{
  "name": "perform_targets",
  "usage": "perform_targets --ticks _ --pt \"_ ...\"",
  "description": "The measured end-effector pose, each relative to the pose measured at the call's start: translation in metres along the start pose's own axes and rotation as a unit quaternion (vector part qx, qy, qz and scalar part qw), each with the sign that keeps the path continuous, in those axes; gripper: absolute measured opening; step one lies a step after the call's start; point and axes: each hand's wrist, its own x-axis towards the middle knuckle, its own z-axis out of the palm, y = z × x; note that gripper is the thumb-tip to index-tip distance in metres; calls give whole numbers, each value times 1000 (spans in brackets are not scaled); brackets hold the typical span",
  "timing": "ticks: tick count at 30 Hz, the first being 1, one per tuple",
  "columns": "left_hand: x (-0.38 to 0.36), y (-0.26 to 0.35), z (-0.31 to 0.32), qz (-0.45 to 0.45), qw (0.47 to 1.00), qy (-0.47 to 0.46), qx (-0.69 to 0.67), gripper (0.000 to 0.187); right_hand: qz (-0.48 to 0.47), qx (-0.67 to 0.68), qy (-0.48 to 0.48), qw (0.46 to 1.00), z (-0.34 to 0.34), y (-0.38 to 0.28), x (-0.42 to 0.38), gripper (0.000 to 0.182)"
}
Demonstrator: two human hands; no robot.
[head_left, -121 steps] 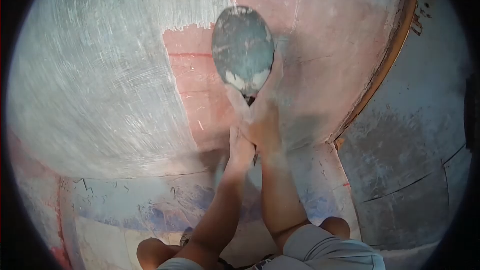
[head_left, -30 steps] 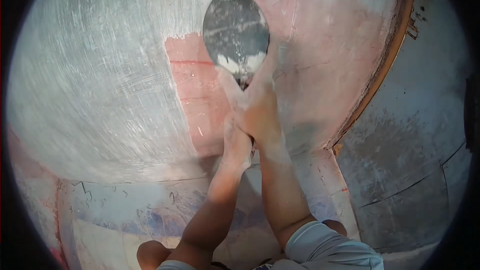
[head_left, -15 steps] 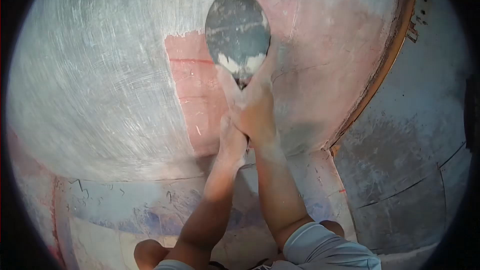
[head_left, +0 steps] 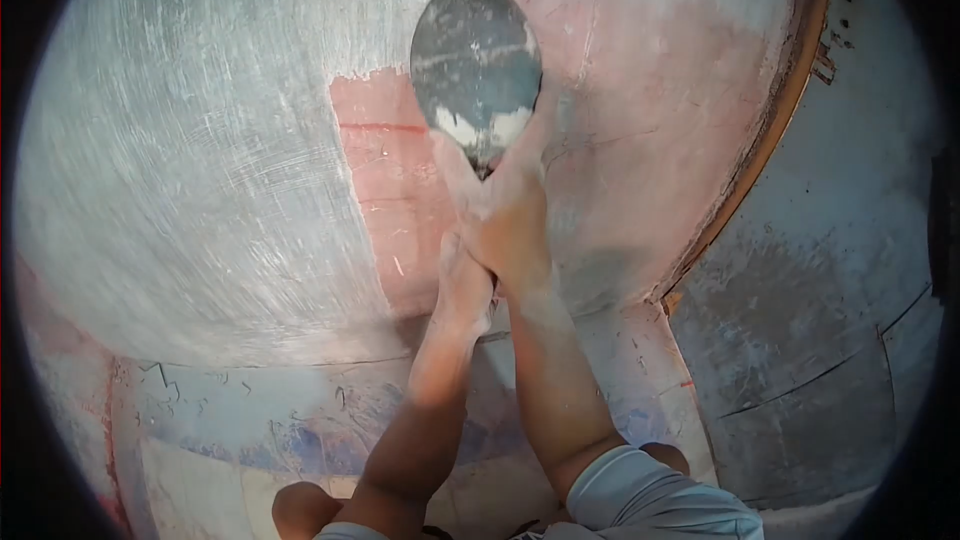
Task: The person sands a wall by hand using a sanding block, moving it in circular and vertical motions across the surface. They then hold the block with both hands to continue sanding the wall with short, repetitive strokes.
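A disc sander point(head_left: 476, 60) with a round, dark grey, dust-worn head lies against the curved surface in front of me. My right hand point(head_left: 512, 225), pale with dust, is wrapped round the sander just below the head, its thumb and fingers reaching up along both sides of the lower edge. Lower down and behind it, my left hand point(head_left: 464, 280) is closed on the sander's rear part. The two hands touch, and they hide most of the tool's body. Beneath the head, the curved panel point(head_left: 230, 160) shows scratched grey-white areas and a reddish-pink patch point(head_left: 395, 210).
Along the right, the panel ends in a brownish raised edge point(head_left: 770, 150). Beyond that lies a worn grey floor point(head_left: 800, 340) with cracks. Below the panel runs a scuffed strip with blue smears point(head_left: 350, 445). My knees point(head_left: 303, 510) show at the bottom.
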Motion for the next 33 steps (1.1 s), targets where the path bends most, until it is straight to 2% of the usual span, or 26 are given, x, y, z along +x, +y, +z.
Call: perform_targets --ticks 1,2,3,6,7,8,9,11,12,13,15,17,18,19,20,21,24,25,27,28,29,31,32,33 --pt "13 -3 -5 11 1000 -1 -25 44 0 0 -2 1000 -1 -9 11 95" --pt "26 -4 -8 23 999 -3 -49 58 46 40 -19 998 -2 -19 24 102" --pt "30 8 1 23 998 -1 -50 58 94 79 -35 992 -1 -23 33 109" --pt "34 30 19 -11 1000 20 -15 57 77 49 -17 996 7 -14 41 109" --pt "40 21 11 20 1000 1 -24 57 54 36 -7 998 8 -14 43 109" --pt "46 9 0 50 998 -17 -32 57 108 20 -28 994 3 -19 35 96" --pt "47 -14 -24 47 998 -17 -31 57 110 19 -27 993 2 -18 23 96" --pt "37 -60 -72 116 989 -84 30 55 132 70 -23 989 3 -6 -9 102" --pt "32 -64 -73 114 990 -83 30 55 97 6 -33 995 0 -1 -27 104" --pt "26 -66 -71 86 993 -73 27 52 99 5 -36 994 -2 4 -38 104" --pt "13 -69 -58 31 998 -55 20 46 27 -144 -18 989 -7 7 -46 103" --pt "7 -62 -45 -16 999 -44 20 40 27 -115 -7 993 -5 4 -38 102" --pt "4 -42 -30 -13 999 -44 22 40 87 -16 -14 996 -4 -5 -24 102" --pt "1 -11 -9 -26 1000 -7 7 36 147 84 -23 985 -3 -12 -12 102" --pt "-1 5 2 -40 999 32 -8 32 101 18 -16 995 -1 -13 -2 102" --pt "-2 4 2 -41 999 34 -7 32 104 19 -16 994 0 -15 4 102" --pt "2 -1 5 -37 999 18 -10 34 198 121 -35 972 -1 -24 10 104" --pt "3 -4 5 -38 999 11 -11 34 198 119 -32 972 0 -15 0 104" --pt "7 -14 4 -40 999 -2 -14 35 65 -29 -5 997 3 11 -28 106" --pt "8 -19 2 -40 999 -7 -16 35 134 9 -13 991 -3 -4 -38 106" --pt "10 -24 -1 -39 999 -10 -19 36 135 8 -14 991 -4 1 -47 106" --pt "12 -30 -6 -39 999 -14 -23 37 115 -19 -24 993 -8 7 -54 105" --pt "13 -33 -9 -37 999 -16 -25 37 45 -91 -15 995 -9 11 -53 104" --pt "17 -35 -11 -33 999 -20 -27 38 44 -88 -15 995 -8 7 -43 104"
